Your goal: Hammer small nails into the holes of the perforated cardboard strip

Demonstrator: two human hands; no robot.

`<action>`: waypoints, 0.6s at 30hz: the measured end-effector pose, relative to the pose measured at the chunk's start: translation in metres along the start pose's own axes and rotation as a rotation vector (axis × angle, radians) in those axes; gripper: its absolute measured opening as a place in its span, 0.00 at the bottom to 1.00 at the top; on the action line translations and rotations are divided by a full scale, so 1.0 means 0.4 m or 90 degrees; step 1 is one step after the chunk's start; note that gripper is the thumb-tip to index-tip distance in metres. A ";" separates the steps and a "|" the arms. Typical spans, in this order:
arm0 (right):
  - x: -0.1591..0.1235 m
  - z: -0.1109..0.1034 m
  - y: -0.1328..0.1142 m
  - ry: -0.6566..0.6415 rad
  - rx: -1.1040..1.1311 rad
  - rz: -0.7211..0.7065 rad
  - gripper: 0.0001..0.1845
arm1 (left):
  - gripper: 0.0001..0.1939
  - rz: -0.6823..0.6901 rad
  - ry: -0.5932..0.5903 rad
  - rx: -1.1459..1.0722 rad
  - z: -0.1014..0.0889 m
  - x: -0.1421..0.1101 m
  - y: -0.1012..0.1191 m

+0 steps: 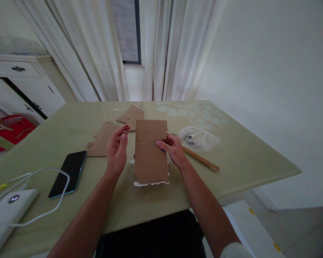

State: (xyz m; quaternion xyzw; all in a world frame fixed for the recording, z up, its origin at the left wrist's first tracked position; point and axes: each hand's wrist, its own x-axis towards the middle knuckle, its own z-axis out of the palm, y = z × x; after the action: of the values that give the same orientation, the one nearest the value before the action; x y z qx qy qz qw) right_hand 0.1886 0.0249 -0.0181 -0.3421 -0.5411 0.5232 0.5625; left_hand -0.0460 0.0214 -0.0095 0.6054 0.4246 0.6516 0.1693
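A torn brown cardboard piece [150, 154] with rows of small punched holes near its top is held upright over the pale green table [239, 157]. My right hand [172, 148] grips its right edge, fingers closed on it. My left hand [117, 148] hovers just left of the cardboard, fingers loosely curled and apart, holding nothing that I can see. A second perforated cardboard piece [101, 139] lies flat behind my left hand. A smaller cardboard scrap [131, 116] lies farther back.
A black phone [68, 173] lies at the left. A white device [8, 209] with white cables sits at the near left corner. A wooden stick [201, 160] and a clear plastic bag [197, 138] lie at the right. Curtains and a white cabinet stand behind.
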 end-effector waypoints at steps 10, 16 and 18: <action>0.001 0.004 0.003 -0.005 -0.045 -0.004 0.22 | 0.06 0.272 -0.189 0.190 0.013 -0.023 0.027; -0.003 0.009 -0.005 -0.012 -0.050 -0.005 0.23 | 0.07 0.291 -0.201 0.147 0.019 -0.028 0.024; -0.004 0.010 -0.007 -0.020 -0.042 -0.003 0.23 | 0.07 0.299 -0.203 0.140 0.019 -0.030 0.027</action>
State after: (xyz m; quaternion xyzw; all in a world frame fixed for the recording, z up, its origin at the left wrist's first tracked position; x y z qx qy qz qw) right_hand 0.1857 0.0219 -0.0151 -0.3512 -0.5676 0.5089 0.5436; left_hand -0.0330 0.0090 -0.0098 0.7962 0.3093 0.5198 0.0117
